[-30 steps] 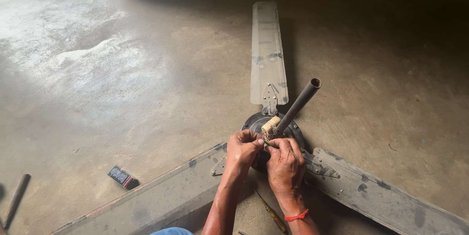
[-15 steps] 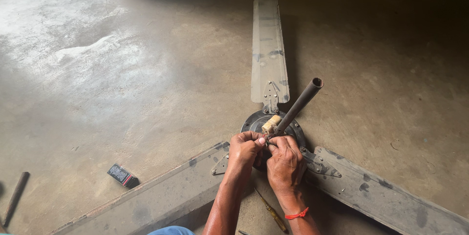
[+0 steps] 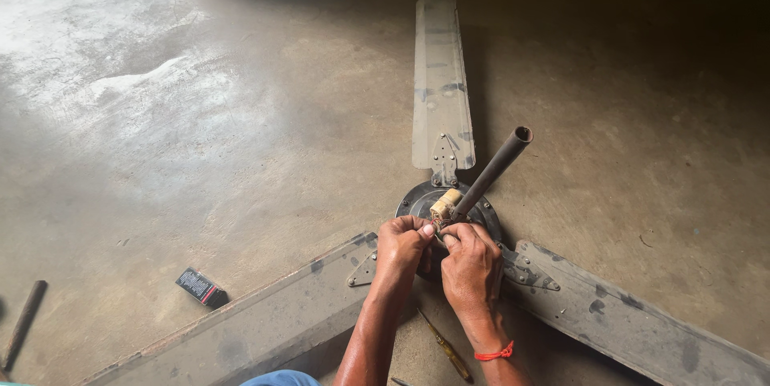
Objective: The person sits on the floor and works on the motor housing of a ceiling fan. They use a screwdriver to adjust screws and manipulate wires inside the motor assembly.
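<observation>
Head view shows left hand (image 3: 403,243) and right hand (image 3: 469,262) pinched together on the cream capacitor (image 3: 445,205) beside the down rod (image 3: 491,173) of a ceiling fan hub (image 3: 413,197), working its wiring loose, which calls for fine fingertip pulling.

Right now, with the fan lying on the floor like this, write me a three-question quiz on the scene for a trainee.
1. True or false: both hands are at the fan's hub.
2. How many blades of the ceiling fan are in view: A) two, B) three, C) four?
3. Which thing lies on the floor left of the near-left blade?

Key
1. True: the left hand and right hand meet at the motor hub, at the foot of the downrod.
2. B.
3. A small black box; a screwdriver lies between the forearms.
</observation>
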